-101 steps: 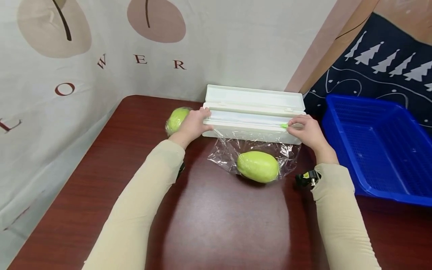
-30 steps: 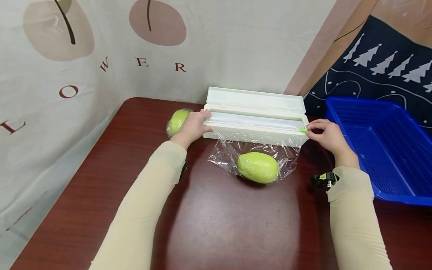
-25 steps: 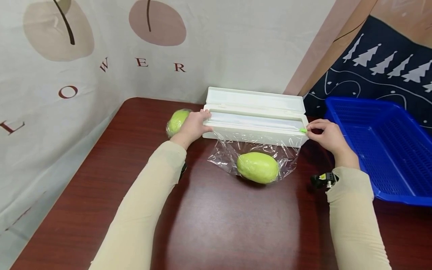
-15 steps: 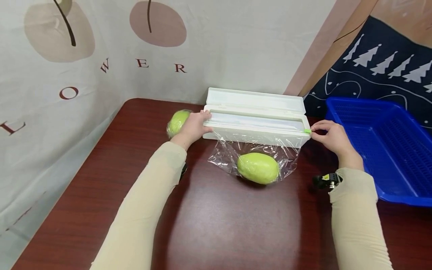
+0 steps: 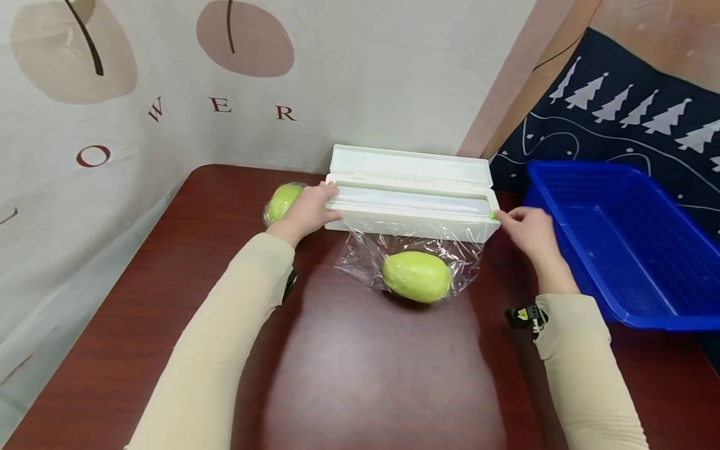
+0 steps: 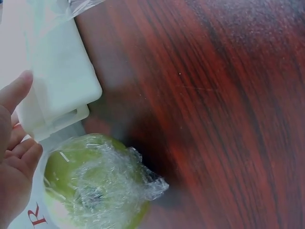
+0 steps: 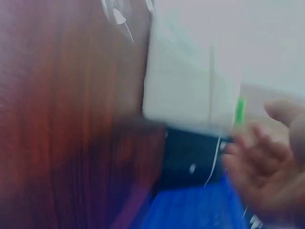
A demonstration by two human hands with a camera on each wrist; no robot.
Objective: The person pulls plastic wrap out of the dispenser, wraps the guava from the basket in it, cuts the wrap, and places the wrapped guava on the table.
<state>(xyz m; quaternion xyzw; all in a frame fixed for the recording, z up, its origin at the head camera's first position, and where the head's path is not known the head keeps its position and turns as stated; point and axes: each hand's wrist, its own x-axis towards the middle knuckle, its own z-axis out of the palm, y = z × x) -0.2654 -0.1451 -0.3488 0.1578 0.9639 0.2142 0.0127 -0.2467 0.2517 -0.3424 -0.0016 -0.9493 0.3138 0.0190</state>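
A long white cling film dispenser (image 5: 394,220) stands with its lid raised at the back of the table. My left hand (image 5: 308,211) grips its left end; in the left wrist view the thumb lies on the dispenser's front and the fingers bend behind. At the right end sits a green cutter slider (image 5: 493,215). My right hand (image 5: 529,231) is right beside it, and the blurred right wrist view shows the thumb apart from the loosely bent fingers. Clear film (image 5: 357,259) runs from the dispenser down over a green oval fruit (image 5: 417,277).
Another green fruit (image 5: 281,201), wrapped in film, sits beside my left hand. On the right a blue plastic basket (image 5: 585,275) stands close to my right forearm. A printed cloth (image 5: 365,81) hangs behind the table (image 5: 377,375).
My right hand slid the green slider rightward to the dispenser's end, then parted its thumb from it. My left hand kept its grip. The head view shifted slightly.
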